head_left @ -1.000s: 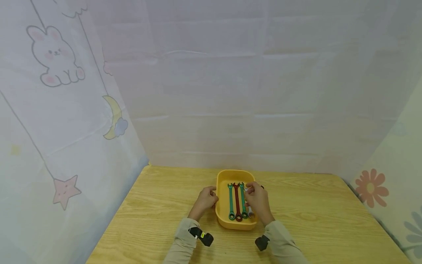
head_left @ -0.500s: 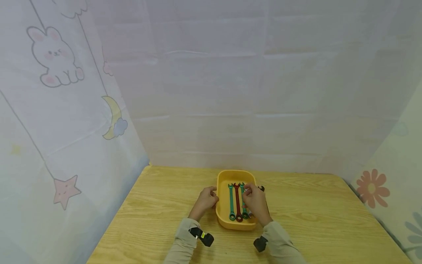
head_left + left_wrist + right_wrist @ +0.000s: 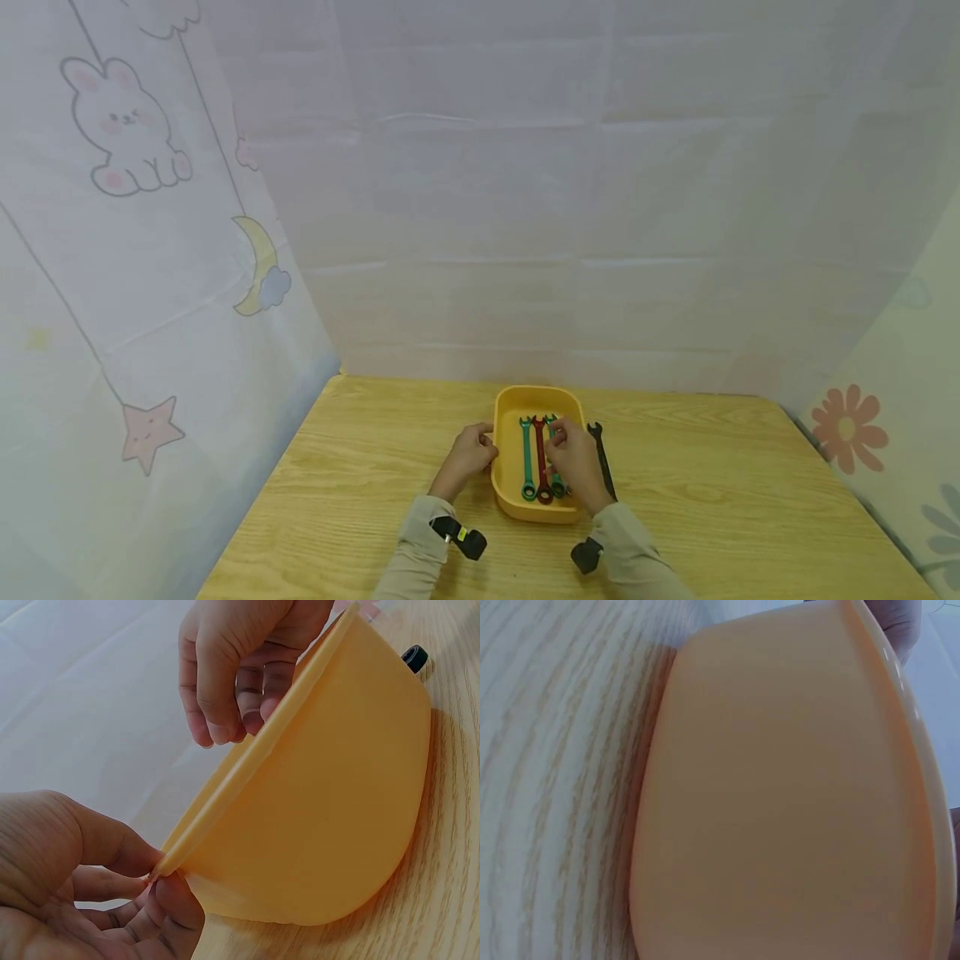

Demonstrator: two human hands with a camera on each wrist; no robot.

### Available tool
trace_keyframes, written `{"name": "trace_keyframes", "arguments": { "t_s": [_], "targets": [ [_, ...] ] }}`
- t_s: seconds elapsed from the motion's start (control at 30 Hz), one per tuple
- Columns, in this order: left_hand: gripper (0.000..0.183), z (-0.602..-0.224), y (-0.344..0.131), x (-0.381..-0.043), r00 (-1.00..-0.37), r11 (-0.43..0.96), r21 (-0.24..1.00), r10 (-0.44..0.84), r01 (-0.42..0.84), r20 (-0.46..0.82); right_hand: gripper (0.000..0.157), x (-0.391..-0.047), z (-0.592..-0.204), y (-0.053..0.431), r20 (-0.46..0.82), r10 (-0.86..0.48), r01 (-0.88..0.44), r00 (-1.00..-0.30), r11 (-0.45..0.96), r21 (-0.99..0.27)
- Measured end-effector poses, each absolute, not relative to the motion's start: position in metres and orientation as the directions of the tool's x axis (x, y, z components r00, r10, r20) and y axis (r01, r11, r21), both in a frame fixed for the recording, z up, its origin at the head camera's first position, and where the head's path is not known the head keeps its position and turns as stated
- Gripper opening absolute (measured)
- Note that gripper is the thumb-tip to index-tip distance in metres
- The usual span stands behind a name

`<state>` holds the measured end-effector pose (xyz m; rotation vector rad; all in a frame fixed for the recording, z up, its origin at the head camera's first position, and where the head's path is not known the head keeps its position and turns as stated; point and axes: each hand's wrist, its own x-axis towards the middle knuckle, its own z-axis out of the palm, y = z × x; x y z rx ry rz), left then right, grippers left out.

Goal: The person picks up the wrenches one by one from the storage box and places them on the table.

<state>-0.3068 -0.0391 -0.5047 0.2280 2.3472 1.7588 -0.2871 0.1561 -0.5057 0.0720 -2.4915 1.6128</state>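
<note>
A yellow plastic bin (image 3: pixel 540 510) stands on the table with several combination wrenches lying side by side in it. A green wrench (image 3: pixel 527 458) is leftmost, a red wrench (image 3: pixel 540 458) lies beside it, and another green wrench (image 3: pixel 557 486) is partly covered by my right hand. My left hand (image 3: pixel 467 452) pinches the bin's left rim between thumb and fingers, as the left wrist view shows. Over the right part of the bin hovers my right hand (image 3: pixel 577 460), fingertips pointing down; in the left wrist view nothing shows between its loosely bent fingers (image 3: pixel 217 697).
A black wrench (image 3: pixel 602 458) lies on the wooden table (image 3: pixel 697 475) just right of the bin. Behind the table hangs a pale sheet (image 3: pixel 480 208); a patterned cloth (image 3: pixel 150 250) covers the left side. Both wrists carry small black cameras.
My right hand has shifted left, from the bin's right rim to over the right-hand green wrench, uncovering the black wrench outside. My left hand stays at the rim.
</note>
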Motion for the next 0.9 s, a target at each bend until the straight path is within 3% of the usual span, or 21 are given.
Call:
{"name": "trace_keyframes", "arguments": {
  "t_s": [0.73, 0.9],
  "targets": [
    [0.052, -0.506, -0.038, -0.308, -0.974, 0.336, 0.942, 0.216, 0.008, -0.069, 0.022, -0.288, -0.507, 0.145, 0.236, 0.018, -0.191, -0.972, 0.526, -0.829],
    [0.053, -0.506, -0.038, -0.307, -0.973, 0.341, 0.940, 0.221, 0.016, -0.063, 0.025, -0.287, -0.509, 0.142, 0.197, 0.023, -0.152, -0.980, 0.545, -0.824]
  ]
}}
